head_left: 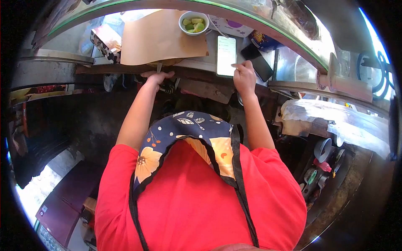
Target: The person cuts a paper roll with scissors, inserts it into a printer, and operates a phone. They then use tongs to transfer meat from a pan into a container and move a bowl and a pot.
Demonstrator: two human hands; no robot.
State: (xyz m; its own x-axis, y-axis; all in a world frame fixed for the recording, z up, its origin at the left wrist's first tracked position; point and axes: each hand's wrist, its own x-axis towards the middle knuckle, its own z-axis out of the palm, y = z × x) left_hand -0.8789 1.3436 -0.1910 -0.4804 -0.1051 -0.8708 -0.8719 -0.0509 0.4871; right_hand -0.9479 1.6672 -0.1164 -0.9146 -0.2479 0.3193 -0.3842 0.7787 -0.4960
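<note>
A phone (226, 54) with a bright screen lies on the counter in front of me. My right hand (245, 78) is at its lower right, index finger stretched onto the screen and the other fingers curled in with nothing seen in them. At the counter's front edge rests my left hand (156, 78), its thumb and fingers apart, just below a sheet of brown paper (155, 37). A narrow pale upright thing stands by its fingers; I cannot make out what it is. A white bowl (181, 26) of cut green limes sits on the paper's right corner.
A second, dark phone (261, 67) lies right of the lit one, near a blue packet (264, 42). A patterned box (104, 44) stands at the left. Above the counter runs a green-edged glass panel (289, 42). Utensils (322, 180) sit on a lower shelf at right.
</note>
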